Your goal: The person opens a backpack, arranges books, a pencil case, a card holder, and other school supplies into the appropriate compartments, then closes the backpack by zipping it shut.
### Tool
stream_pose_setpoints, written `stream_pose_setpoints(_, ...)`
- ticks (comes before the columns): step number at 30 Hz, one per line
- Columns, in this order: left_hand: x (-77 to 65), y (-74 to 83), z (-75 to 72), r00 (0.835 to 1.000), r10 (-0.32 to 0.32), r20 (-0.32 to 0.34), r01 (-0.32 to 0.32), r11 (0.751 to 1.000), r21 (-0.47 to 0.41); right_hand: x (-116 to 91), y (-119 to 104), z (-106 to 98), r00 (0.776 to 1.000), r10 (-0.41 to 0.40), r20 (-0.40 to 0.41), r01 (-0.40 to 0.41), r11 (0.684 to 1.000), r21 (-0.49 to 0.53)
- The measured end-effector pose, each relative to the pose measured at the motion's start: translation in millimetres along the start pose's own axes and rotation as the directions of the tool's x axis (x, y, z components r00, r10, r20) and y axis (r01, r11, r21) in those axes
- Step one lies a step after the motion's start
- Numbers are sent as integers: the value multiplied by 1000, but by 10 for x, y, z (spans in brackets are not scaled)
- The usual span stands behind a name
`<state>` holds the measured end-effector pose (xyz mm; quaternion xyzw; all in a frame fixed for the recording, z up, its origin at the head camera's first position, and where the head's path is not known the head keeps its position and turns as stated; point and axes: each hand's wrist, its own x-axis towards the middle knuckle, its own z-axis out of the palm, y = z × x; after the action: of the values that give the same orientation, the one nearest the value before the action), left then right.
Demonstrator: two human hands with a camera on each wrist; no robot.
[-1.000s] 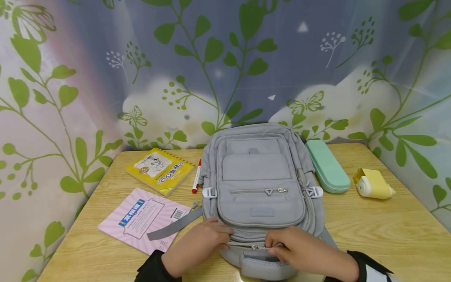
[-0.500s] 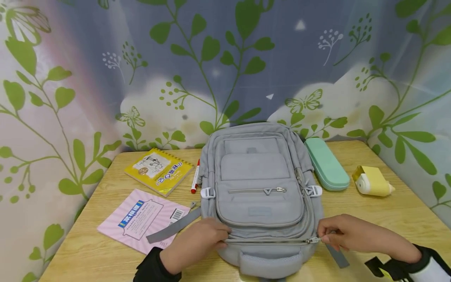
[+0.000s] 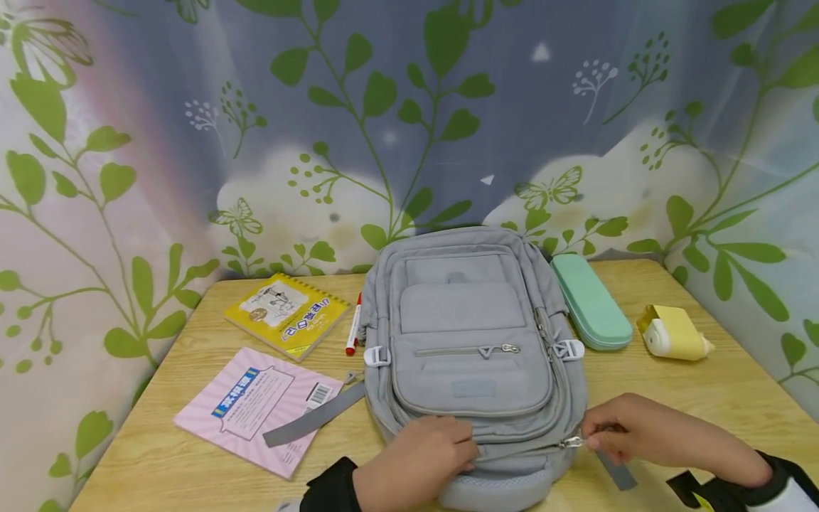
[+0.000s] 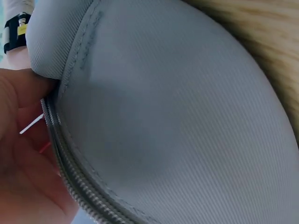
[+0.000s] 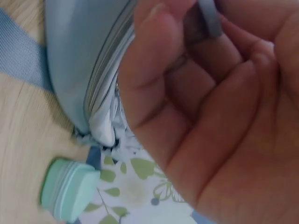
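Leaf-print curtain [image 3: 409, 128] is seen behind a wooden table [image 3: 704, 412]. Grey backpack [image 3: 470, 341] is laid flat at table centre, front face up, near end toward the person. Its contents cannot be seen; the front pocket zip is closed.

Left hand [image 3: 416, 466] is rested on the backpack's near end, fingers lightly curled and pressed onto the fabric beside the main zipper [image 4: 70, 182]; nothing is enclosed by it. In the left wrist view the fingers are seen against the zipper teeth.

Right hand [image 3: 630, 430] is placed at the backpack's near right corner, thumb and fingers pinched on the zipper pull [image 3: 571, 441]. In the right wrist view the fingers are curled around a grey tab.

Mint pencil case [image 3: 591, 302] is laid closed just right of the backpack, with a yellow roller gadget [image 3: 672, 333] further right. On the left: red marker [image 3: 352, 326] beside the backpack, yellow spiral notebook [image 3: 288, 315], pink booklet [image 3: 256, 405]. A loose grey strap [image 3: 313, 424] is laid over the booklet's edge.
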<state>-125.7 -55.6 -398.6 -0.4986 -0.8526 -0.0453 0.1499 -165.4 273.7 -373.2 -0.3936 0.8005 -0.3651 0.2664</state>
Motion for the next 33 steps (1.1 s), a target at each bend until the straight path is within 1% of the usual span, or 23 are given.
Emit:
stream_pose_setpoints(2, -32, -2, -3, 1000, 3, -23, -3, 1000, 4, -2, 43, -22, 998, 54, -29, -55, 997, -50)
stream_pose_setpoints(3, -49, -5, -7, 1000, 4, -27, -4, 1000, 4, 5, 68, -38, 994, 97, -53, -102, 990, -98)
stream_pose_setpoints(4, -65, -10, -12, 1000, 8, -26, -7, 1000, 4, 9, 96, -56, 985, 149, -83, -161, 975, -154)
stream_pose_setpoints(5, -74, -15, -18, 1000, 9, -23, -9, 1000, -1, 10, 121, -86, 970, 208, -126, -231, 948, -217)
stream_pose_setpoints(6, -83, -20, -24, 1000, 10, -21, -10, 1000, -7, 15, 150, -116, 949, 264, -174, -305, 910, -280)
stream_pose_setpoints(8, -98, -32, -31, 1000, 14, -16, -14, 1000, -12, 39, 218, -173, 898, 337, -283, -430, 809, -400)
stream_pose_setpoints(9, -105, -36, -32, 1000, 18, -14, -18, 1000, -17, 57, 259, -194, 874, 352, -336, -477, 758, -445)
stream_pose_setpoints(10, -112, -40, -31, 1000, 20, -13, -20, 1000, -24, 79, 304, -211, 852, 352, -387, -511, 718, -473)
stream_pose_setpoints(12, -127, -44, -29, 1000, 25, -13, -25, 999, -39, 147, 393, -236, 816, 332, -473, -558, 665, -497)
stream_pose_setpoints(13, -135, -44, -27, 1000, 27, -13, -28, 999, -45, 188, 438, -241, 802, 311, -510, -572, 648, -503)
stream_pose_setpoints(16, -149, -56, -31, 999, 37, -12, -38, 997, -64, 328, 545, -264, 754, 275, -596, -612, 622, -488)
stream_pose_setpoints(18, -156, -61, -35, 999, 43, -9, -44, 996, -75, 417, 594, -283, 726, 274, -631, -640, 604, -475)
stream_pose_setpoints(19, -158, -64, -38, 999, 42, -6, -42, 996, -82, 456, 612, -294, 714, 282, -641, -651, 604, -460)
stream_pose_setpoints(21, -167, -64, -36, 1000, 28, 3, -28, 994, -105, 518, 646, -309, 702, 295, -648, -661, 610, -438)
stream_pose_setpoints(22, -172, -68, -36, 1000, 19, 9, -18, 993, -117, 541, 659, -317, 700, 301, -647, -660, 618, -427)
stream_pose_setpoints(24, -181, -71, -40, 1000, -9, 25, 12, 987, -160, 550, 674, -328, 704, 311, -638, -655, 632, -415)
stream_pose_setpoints(26, -190, -82, -42, 998, -42, 48, 52, 974, -219, 533, 664, -328, 718, 312, -622, -643, 639, -422)
stream_pose_setpoints(28, -196, -96, -46, 994, -83, 74, 101, 954, -283, 498, 617, -313, 732, 319, -602, -636, 638, -435)
stream_pose_setpoints(30, -194, -109, -52, 987, -128, 97, 153, 935, -320, 455, 528, -282, 740, 319, -592, -635, 622, -459)
stream_pose_setpoints(32, -180, -118, -61, 978, -177, 108, 204, 920, -335, 415, 400, -239, 746, 281, -604, -627, 602, -495)
stream_pose_setpoints(33, -163, -122, -70, 974, -201, 104, 224, 919, -325, 401, 316, -228, 750, 250, -612, -617, 598, -512)
